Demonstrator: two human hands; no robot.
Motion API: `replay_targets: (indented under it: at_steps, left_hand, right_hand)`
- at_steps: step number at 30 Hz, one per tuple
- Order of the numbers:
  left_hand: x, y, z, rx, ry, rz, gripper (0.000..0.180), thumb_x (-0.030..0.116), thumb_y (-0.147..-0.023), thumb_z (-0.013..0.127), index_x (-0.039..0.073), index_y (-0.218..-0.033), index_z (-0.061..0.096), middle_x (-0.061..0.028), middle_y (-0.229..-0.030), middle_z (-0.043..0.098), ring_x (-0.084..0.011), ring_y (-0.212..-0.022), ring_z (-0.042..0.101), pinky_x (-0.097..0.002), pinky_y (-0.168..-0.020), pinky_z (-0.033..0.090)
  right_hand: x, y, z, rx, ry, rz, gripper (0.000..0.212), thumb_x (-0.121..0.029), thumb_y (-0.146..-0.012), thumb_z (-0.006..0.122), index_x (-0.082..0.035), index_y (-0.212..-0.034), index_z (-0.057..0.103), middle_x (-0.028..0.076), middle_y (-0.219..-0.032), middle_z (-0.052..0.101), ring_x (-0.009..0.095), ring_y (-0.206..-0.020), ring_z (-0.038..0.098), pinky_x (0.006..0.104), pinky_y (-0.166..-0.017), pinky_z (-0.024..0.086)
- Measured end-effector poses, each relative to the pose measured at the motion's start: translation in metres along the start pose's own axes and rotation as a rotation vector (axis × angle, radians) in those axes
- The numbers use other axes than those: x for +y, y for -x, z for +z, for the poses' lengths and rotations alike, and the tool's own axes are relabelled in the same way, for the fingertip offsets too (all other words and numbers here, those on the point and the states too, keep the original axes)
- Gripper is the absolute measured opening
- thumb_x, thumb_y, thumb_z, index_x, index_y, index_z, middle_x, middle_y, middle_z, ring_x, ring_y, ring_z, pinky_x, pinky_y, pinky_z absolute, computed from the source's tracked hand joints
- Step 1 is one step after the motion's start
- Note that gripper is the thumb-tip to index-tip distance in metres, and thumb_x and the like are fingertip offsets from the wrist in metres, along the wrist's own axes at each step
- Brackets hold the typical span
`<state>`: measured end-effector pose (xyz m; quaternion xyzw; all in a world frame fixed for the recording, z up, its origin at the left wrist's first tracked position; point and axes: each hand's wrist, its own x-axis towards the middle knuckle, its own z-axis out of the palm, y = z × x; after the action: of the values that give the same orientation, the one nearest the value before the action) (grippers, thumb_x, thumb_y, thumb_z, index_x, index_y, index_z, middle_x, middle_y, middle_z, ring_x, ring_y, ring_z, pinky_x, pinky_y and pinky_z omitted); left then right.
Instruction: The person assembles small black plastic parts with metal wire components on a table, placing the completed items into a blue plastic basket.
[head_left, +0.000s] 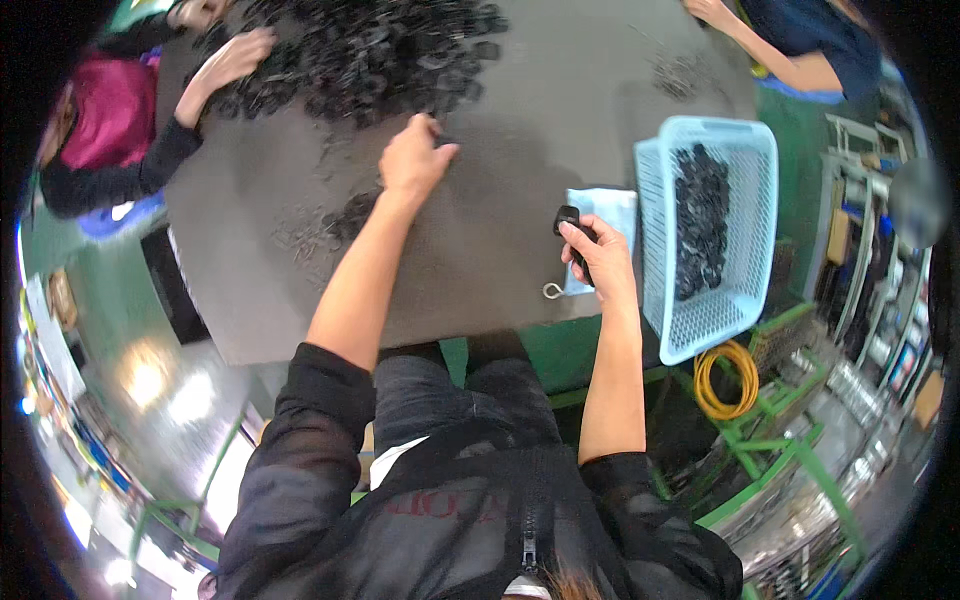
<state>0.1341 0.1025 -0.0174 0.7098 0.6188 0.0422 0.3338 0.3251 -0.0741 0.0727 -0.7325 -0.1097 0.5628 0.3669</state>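
My left hand (412, 162) reaches over the table just short of a big heap of black parts (370, 60). Its fingers are curled, and something dark shows between forefinger and thumb, too unclear to name. In my right hand (603, 258) is a black part (568, 216) with a rounded end, held upright by thumb and fingers; its lower portion is hidden in the palm. Below that hand lies a light blue cloth (612, 205). A metal ring (552, 291) sticks out near the table edge; what it belongs to is hidden.
A light blue plastic basket (652, 200) holding black parts stands on the right. Small metal pieces (305, 235) lie left of my forearm, more metal pieces (680, 75) at the far right. Other people's hands (235, 58) work at both sides. A yellow hose coil (727, 380) hangs below the basket.
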Motion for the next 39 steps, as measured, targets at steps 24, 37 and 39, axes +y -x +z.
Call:
replay_targets:
  at_steps: [24,37,39]
  left_hand:
    - [0.171,0.100,0.047,-0.013,0.490,0.486,0.040,0.016,-0.076,0.063,0.003,-0.113,0.050,-0.0181,-0.115,0.051,-0.0324,-0.113,0.045,-0.0392,-0.097,0.035]
    - [-0.112,0.101,-0.035,0.288,-0.040,-0.029,0.030,0.015,-0.073,0.068,0.007,-0.100,0.058,-0.0061,-0.091,0.060,-0.0204,-0.085,0.055,-0.0314,-0.076,0.043]
    - [-0.126,0.095,-0.044,0.251,0.264,-0.122,0.022,0.014,-0.074,0.067,0.006,-0.093,0.060,-0.0038,-0.080,0.060,-0.0153,-0.075,0.055,-0.0276,-0.070,0.044]
  right_hand:
    - [0.002,0.007,-0.100,1.049,0.428,-0.835,0.030,-0.010,-0.083,0.058,0.002,-0.110,0.053,0.016,-0.103,0.054,0.027,-0.096,0.052,0.0346,-0.081,0.042]
    - [0.042,-0.050,0.207,-0.106,1.115,-0.864,0.023,-0.015,-0.072,0.064,-0.009,-0.093,0.057,0.009,-0.095,0.054,0.027,-0.092,0.055,0.0384,-0.073,0.048]
    - [0.038,-0.063,0.206,-0.078,1.029,-0.824,0.017,-0.015,-0.071,0.065,-0.008,-0.085,0.057,0.010,-0.087,0.058,0.029,-0.085,0.056,0.0401,-0.071,0.048]
